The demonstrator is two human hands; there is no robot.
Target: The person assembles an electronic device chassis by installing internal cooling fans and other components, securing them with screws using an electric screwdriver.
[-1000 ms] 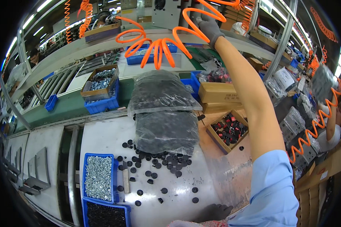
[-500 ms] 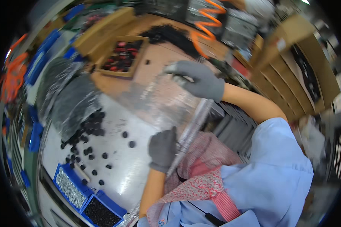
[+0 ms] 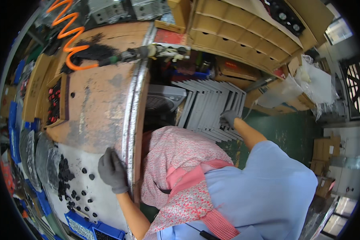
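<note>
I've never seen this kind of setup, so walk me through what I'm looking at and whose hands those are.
There's no machine here: these are a person's own hands in grey gloves. The pictures come from one wide fisheye camera on the person's head, looking down, so straight edges curve.

The left hand is at the edge of the bench, with nothing visible in it. The right hand is at a stack of grey metal parts; whether it has a grip on one is unclear.

On the bench are small black round pieces, blue bins and an open box of red and black parts.
</note>
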